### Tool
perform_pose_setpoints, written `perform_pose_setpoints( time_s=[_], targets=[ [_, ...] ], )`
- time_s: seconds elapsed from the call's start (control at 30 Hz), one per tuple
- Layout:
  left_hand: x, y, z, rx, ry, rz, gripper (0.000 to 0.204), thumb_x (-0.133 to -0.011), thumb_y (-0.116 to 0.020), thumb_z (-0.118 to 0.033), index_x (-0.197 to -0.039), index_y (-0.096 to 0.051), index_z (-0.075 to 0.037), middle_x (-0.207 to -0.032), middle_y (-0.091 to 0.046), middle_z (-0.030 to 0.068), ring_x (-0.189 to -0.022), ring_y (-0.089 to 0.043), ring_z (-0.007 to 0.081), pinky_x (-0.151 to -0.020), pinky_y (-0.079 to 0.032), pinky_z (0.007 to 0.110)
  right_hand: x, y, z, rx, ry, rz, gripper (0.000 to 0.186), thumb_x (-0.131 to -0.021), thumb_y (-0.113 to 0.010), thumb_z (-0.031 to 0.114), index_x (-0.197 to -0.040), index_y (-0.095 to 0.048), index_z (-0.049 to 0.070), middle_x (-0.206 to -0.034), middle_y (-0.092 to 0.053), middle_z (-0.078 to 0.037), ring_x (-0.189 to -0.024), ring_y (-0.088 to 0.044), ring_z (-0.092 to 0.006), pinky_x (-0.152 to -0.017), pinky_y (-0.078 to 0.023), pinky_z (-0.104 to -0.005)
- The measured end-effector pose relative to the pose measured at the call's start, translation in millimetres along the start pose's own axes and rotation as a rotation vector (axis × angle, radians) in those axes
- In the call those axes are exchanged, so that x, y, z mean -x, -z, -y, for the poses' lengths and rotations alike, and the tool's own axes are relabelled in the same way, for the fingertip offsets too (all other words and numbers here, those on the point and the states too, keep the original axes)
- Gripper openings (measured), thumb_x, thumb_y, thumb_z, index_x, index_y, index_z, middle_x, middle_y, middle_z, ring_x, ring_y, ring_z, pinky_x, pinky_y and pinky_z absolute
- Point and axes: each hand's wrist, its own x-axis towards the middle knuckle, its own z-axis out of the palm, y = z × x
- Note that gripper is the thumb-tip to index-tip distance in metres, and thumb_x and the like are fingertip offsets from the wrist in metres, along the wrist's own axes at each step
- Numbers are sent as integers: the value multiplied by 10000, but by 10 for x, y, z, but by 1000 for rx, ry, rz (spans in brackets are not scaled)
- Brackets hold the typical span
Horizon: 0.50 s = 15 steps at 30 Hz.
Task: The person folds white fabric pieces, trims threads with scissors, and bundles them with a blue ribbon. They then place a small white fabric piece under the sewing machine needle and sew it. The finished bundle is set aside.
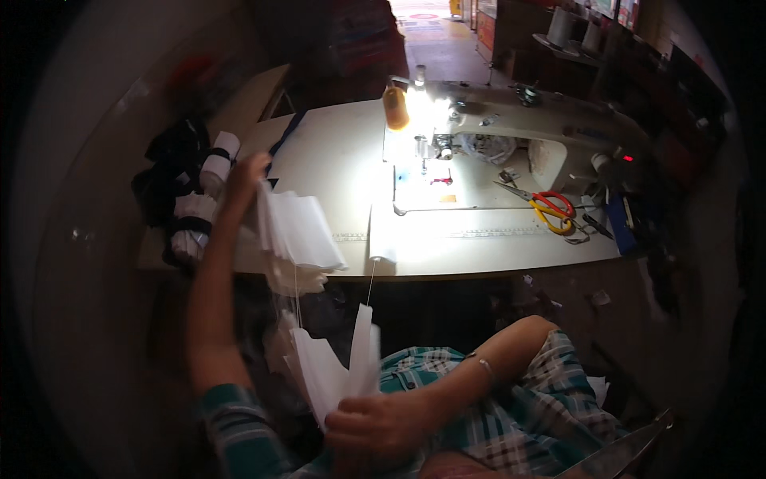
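Observation:
My left hand, raised over the table's left part, is closed on the top of a bundle of white fabric pieces, which hangs over the front edge. Thin threads run from it down to more white pieces near my lap, and another thread rises to a white piece lying at the edge beside the sewing machine. My right hand grips the lower white pieces, fingers curled round them. A large scissor blade shows at the lower right; what holds it is hidden.
The white table carries white and dark rolled bundles at left, orange-and-yellow scissors, an orange bottle and a blue box. Thread cones stand on a back shelf; a walkway runs beyond.

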Motion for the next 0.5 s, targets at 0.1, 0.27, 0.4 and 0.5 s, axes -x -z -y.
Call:
perform_pose_setpoints(
  time_s=[0.1, 0.27, 0.4, 0.5],
  targets=[
    [-250, -722, -866, -107, -169, 132, 309, -933, -503, -140, -1230, -586, -114, -1093, -625, 134, -930, -645, 281, -824, -510, 376, -310, 142, 204, 327, 32, -44, 166, -794, -581, 277, -848, -505, 140, -808, -441, -40, -761, -464, -177, -598, -368, -311],
    [-183, -1048, -1906, 18, -266, 314, 336, -907, -489, -79, -1226, -578, -140, -1078, -570, 114, -910, -617, 283, -848, -494, 383, -458, 338, 369, 608, 160, -21, 157, -777, -558, 251, -799, -445, 144, -779, -394, -6, -699, -434, -146, -507, -311, -284],
    [-154, -1207, -1919, 187, -132, 426, 274, -878, -526, -51, -1129, -618, -109, -1058, -559, 104, -899, -605, 259, -835, -481, 351, -430, 292, 390, 538, 148, 26, 137, -781, -553, 231, -792, -442, 152, -789, -399, -9, -731, -444, -156, -528, -326, -283],
    [-31, -1081, -1223, 279, -125, 215, 163, -883, -548, -63, -1010, -650, -69, -1021, -561, 112, -896, -605, 243, -823, -472, 333, -45, 348, 386, 621, 49, -136, 154, -781, -565, 252, -774, -446, 154, -766, -400, -10, -717, -435, -161, -532, -333, -287]
  ],
)
